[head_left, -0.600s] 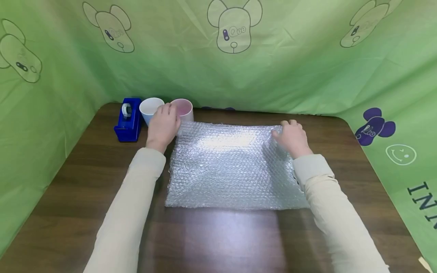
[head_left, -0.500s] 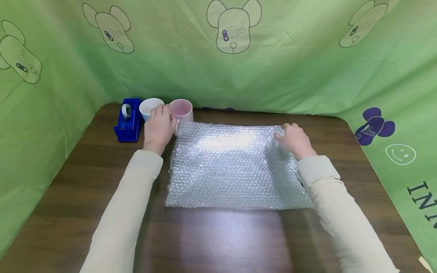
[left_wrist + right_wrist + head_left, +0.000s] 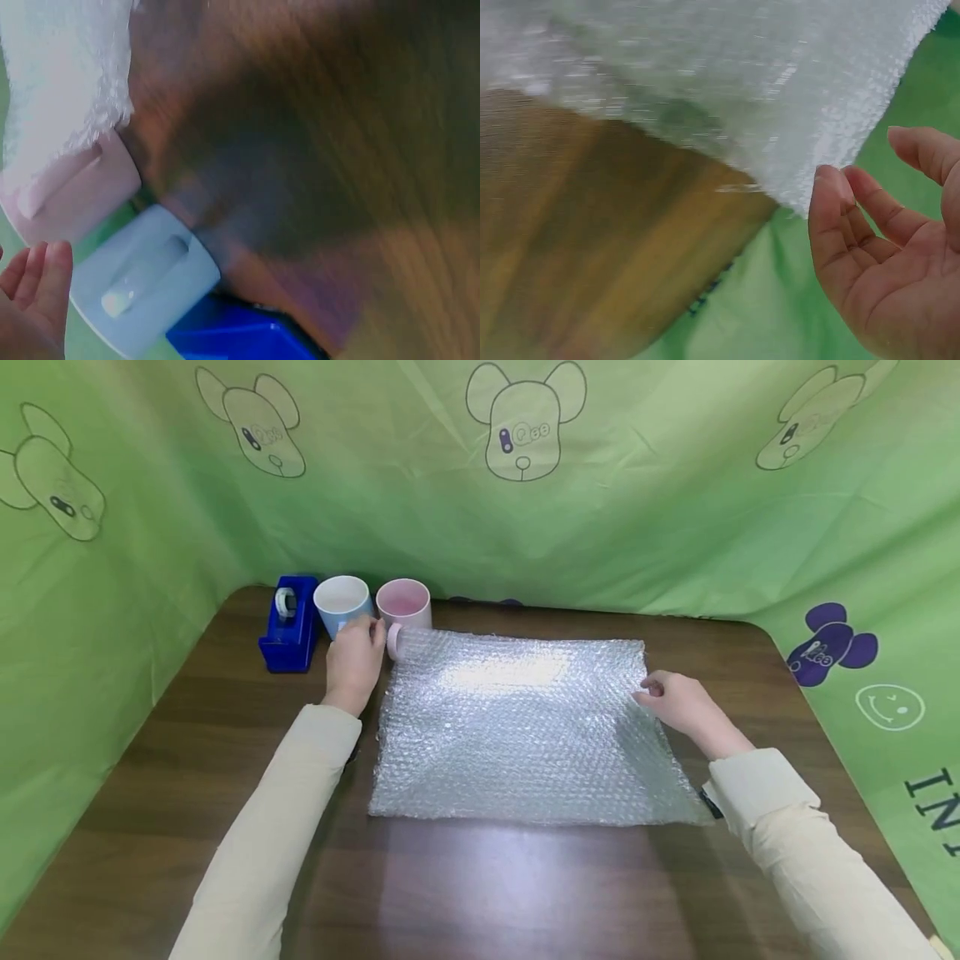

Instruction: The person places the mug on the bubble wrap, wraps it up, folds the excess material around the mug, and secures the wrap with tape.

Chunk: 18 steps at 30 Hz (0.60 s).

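Note:
A sheet of bubble wrap (image 3: 517, 743) lies flat on the wooden table, its upper left corner against the handle of a pink mug (image 3: 405, 614). Just left of that stands a light blue mug (image 3: 342, 597). My left hand (image 3: 355, 662) hovers in front of the blue mug, near its handle; in the left wrist view its relaxed fingers (image 3: 54, 274) are apart from both mugs. At the sheet's right edge is my right hand (image 3: 678, 703), fingers loosely bent and thumb apart. The right wrist view shows its fingertips (image 3: 826, 184) close to the bubble wrap; contact is unclear.
A blue tape dispenser (image 3: 291, 631) with a roll of tape stands left of the blue mug. Green printed cloth (image 3: 660, 527) surrounds the table at the back and sides. The wooden tabletop (image 3: 487, 893) extends in front of the bubble wrap.
Both hands have drawn back toward me. My left hand has come off the mugs' rims, and my right hand has slid off the sheet's upper right corner, down and rightward. The mugs stay put.

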{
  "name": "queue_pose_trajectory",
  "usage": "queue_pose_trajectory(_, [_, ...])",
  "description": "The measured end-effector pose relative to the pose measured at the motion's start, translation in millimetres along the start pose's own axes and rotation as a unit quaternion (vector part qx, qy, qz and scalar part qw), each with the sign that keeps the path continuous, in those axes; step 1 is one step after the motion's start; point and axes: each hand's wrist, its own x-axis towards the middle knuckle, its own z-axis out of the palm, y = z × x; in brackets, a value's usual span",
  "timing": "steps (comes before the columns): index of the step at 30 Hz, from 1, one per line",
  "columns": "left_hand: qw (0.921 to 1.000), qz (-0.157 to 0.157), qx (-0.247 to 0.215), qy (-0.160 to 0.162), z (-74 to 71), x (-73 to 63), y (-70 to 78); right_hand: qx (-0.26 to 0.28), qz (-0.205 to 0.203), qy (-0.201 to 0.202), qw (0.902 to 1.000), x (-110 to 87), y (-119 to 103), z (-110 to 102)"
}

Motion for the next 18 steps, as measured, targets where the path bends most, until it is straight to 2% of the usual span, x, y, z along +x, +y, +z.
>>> queue_pose_trajectory(4, [0.9977, -0.039, -0.051, -0.022, 7.5, 1.1, 0.9, 0.012, 0.032, -0.016, 0.9993, -10.9, 15, 6])
queue_pose_trajectory(8, [0.9898, -0.077, -0.107, -0.054, 15.1, 4.3, -0.7, 0.016, 0.054, -0.030, 0.9980, -21.8, 27, 13])
queue_pose_trajectory(13, [0.9801, -0.095, -0.153, -0.084, 20.6, 6.6, -0.2, 0.037, 0.075, -0.036, 0.9959, -34.2, 41, 24])
queue_pose_trajectory(18, [0.9746, -0.105, -0.173, -0.095, 22.9, 6.8, -0.9, 0.059, 0.079, -0.025, 0.9948, -40.9, 49, 33])
